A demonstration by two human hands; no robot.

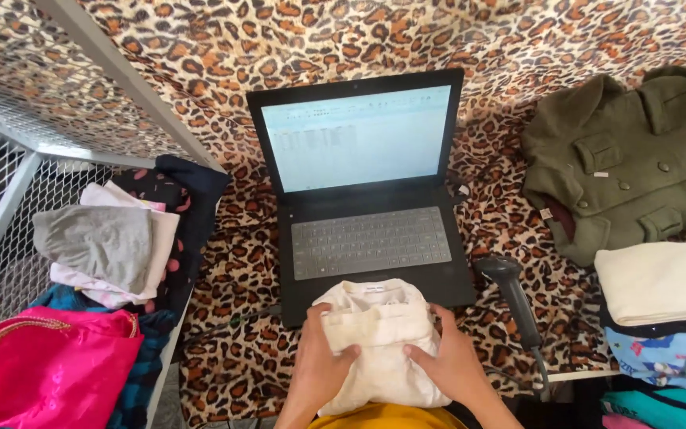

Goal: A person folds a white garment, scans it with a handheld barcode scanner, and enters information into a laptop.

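1. Garment, cream and folded, lies at the near edge of the leopard-print tabletop, its far end overlapping the front of the open laptop.
2. Your left hand presses on its left side, fingers curled onto the cloth.
3. Your right hand lies flat on its right side, fingers spread, thumb on the fabric.
4. Just right of your right hand sits a black handheld scanner.
5. Farther right lie an olive coat and a stack of folded clothes.
6. To your left, a wire basket holds grey, white and pink clothes.
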